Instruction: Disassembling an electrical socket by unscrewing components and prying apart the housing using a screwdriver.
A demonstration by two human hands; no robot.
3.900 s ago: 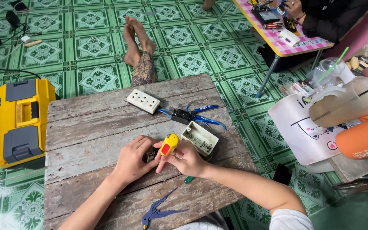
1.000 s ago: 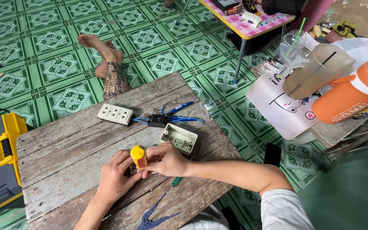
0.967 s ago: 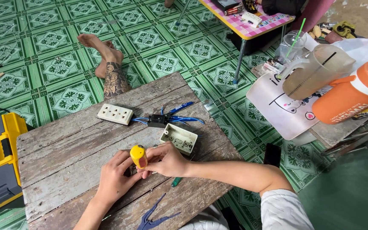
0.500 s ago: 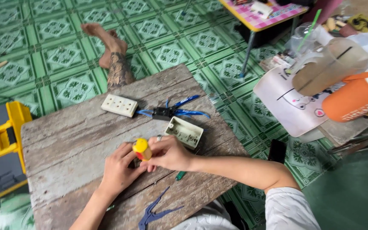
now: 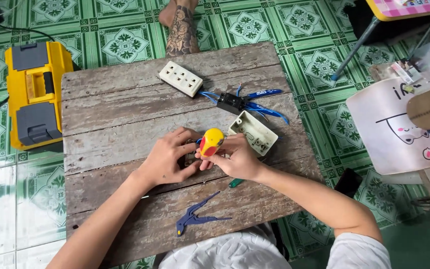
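Work looked only partway done: right hand point(image 5: 235, 158) gripped a yellow-handled screwdriver point(image 5: 211, 142), left hand point(image 5: 167, 162) pinched some small hidden part, maybe a switch, while the white box point(image 5: 253, 133) lay open.

Worn wood table point(image 5: 125, 124), outlet strip point(image 5: 180, 78), blue pliers point(image 5: 195, 218)

Both hands point(image 5: 202, 159) around yellow screwdriver handle point(image 5: 211, 141)

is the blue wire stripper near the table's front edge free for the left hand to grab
Probably yes. The blue wire stripper lies bare on the wooden table, nothing over it, just below the left hand, which now steadies a small part and would have to let go.
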